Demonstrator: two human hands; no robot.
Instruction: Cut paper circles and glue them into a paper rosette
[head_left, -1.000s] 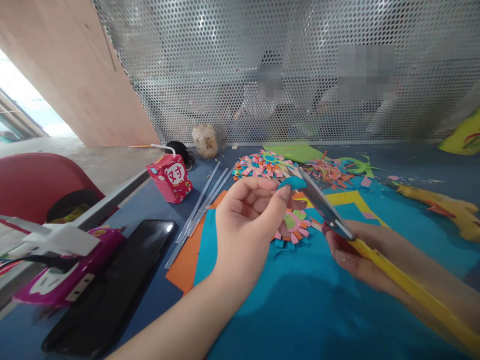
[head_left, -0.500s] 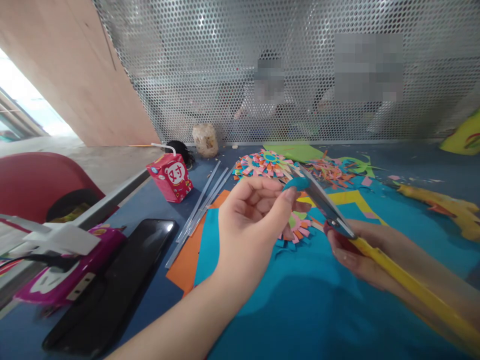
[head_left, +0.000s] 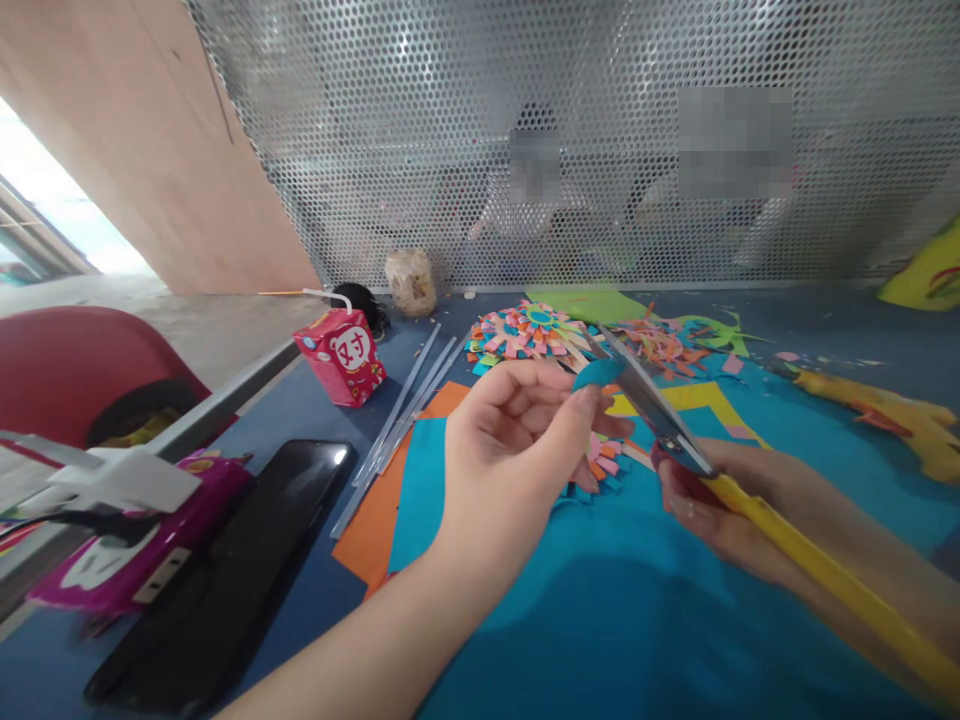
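Fingers of the left hand (head_left: 506, 465): thumb and forefinger pinched together on a small piece of blue paper (head_left: 598, 374), the others curled in loosely behind!
Fingers of the right hand (head_left: 750, 480): wrapped round the yellow handles of the scissors (head_left: 742, 508), partly hidden by them.
Blue paper piece: up off the desk, curved, poking out rightward from the left fingertips; its long axis runs crosswise.
Blades: here's the meeting point! They slant from the right hand up and leftward, crossing the paper's line, and the piece's right end is right at them; whether it sits between the two edges, I cannot tell.
Nearer hand: the left, since it has the paper; the right is lower and off to the right.
Desk (head_left: 825, 320): dark blue, largely covered by a big blue sheet (head_left: 637, 620), with an orange sheet (head_left: 375, 510) peeking out at left.
Paper flowers (head_left: 536, 325): a fringed cluster just beyond the hands, with shredded paper (head_left: 664, 345) beside it.
Left side: clear sticks (head_left: 409, 425), a red drink carton (head_left: 343, 355), a black phone (head_left: 225, 570) and a purple power strip (head_left: 146, 545).
Room: perforated metal screen (head_left: 450, 120) behind, blurred figures beyond; red chair (head_left: 82, 360) at far left.
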